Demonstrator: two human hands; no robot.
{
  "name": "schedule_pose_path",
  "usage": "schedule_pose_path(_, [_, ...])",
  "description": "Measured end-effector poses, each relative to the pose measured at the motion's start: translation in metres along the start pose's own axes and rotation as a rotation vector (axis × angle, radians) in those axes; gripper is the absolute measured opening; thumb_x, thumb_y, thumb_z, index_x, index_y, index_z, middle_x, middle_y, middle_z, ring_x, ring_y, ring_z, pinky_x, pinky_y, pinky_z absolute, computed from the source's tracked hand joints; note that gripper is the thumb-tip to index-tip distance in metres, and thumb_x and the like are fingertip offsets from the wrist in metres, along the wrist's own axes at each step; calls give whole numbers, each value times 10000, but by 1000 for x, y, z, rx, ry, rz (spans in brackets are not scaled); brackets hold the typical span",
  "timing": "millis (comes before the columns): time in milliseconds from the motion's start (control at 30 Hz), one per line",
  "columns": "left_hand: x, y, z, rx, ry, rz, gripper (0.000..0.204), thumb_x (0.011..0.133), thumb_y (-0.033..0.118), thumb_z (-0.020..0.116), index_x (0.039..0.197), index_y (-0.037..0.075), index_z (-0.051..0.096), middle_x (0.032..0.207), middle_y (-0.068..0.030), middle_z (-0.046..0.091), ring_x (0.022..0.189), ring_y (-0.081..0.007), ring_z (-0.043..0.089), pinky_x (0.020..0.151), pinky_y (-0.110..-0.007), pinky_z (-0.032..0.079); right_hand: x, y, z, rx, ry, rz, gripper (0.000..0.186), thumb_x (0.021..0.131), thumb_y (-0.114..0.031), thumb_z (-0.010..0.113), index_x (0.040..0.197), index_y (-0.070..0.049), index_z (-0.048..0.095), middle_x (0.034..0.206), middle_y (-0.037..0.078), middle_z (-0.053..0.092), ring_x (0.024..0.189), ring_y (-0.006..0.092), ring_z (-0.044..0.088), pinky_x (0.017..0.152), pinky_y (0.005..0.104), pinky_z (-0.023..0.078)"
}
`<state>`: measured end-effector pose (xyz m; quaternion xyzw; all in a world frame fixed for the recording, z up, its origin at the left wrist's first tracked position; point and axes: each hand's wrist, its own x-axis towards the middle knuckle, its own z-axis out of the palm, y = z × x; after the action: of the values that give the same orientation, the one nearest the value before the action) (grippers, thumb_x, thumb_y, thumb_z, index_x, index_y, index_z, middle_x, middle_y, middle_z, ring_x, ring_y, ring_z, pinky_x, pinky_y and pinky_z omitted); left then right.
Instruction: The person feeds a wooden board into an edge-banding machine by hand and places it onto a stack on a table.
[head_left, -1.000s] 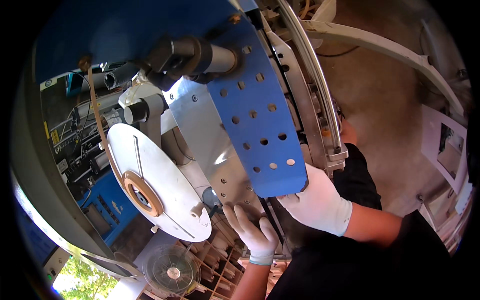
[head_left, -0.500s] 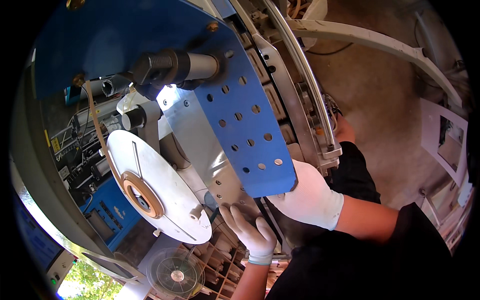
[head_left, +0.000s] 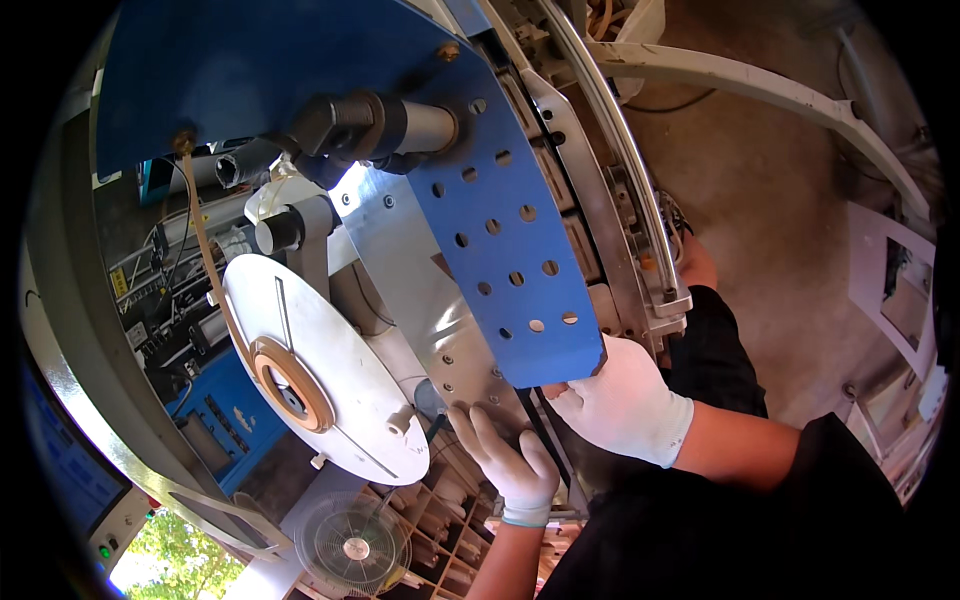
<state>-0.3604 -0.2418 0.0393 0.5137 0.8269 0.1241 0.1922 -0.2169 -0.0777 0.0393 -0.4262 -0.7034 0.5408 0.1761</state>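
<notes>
My left hand (head_left: pixel 508 466), in a white glove, lies with fingers stretched against the lower end of a shiny metal plate (head_left: pixel 425 310). Nothing shows in its grip. At the lower corner of a blue plate with several round holes (head_left: pixel 515 277), my right hand (head_left: pixel 630 405), gloved too, is closed with its fingers curled inward. Part of that hand is hidden by the blue plate, and what its fingers hold cannot be made out.
A white disc reel (head_left: pixel 330 375) with a brown tape roll (head_left: pixel 318 400) stands left of the metal plate. Above it a black clamp (head_left: pixel 340 130) sticks out. A metal rail (head_left: pixel 610 130) runs along the right side. Below are a fan (head_left: pixel 352 545) and wooden shelves (head_left: pixel 440 530).
The view has shifted slightly, so the machine appears a little farther right. My right hand's fingers are curled in more at the blue plate's corner; my left hand stays at the metal plate.
</notes>
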Motion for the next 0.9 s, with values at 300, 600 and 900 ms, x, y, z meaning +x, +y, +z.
schedule_pose_path(300, [3, 0, 0, 13, 17, 29, 653, 988, 177, 419, 1533, -122, 216, 1603, -363, 140, 1249, -388, 474, 1056, -449, 414, 6, 7, 3, 113, 31, 6, 361, 895, -186, 674, 1219, -51, 587, 1129, 162, 647, 866, 360, 693, 739, 431, 576])
schedule_pose_path(600, [4, 3, 3, -33, 61, 8, 664, 1020, 338, 454, 1456, -138, 301, 1508, -465, 230, 1377, -622, 327, 1126, -602, 337, 5, 4, -1, 123, 21, 51, 364, 899, -180, 664, 1219, -32, 571, 1089, 173, 651, 862, 366, 691, 749, 431, 578])
schedule_pose_path(900, [3, 1, 5, -26, 66, 20, 638, 1030, 310, 431, 1465, -135, 291, 1521, -452, 224, 1379, -616, 330, 1127, -600, 338, 4, 0, 1, 148, 66, 128, 224, 873, -112, 681, 1096, -92, 688, 1071, 119, 676, 903, 332, 682, 751, 389, 577])
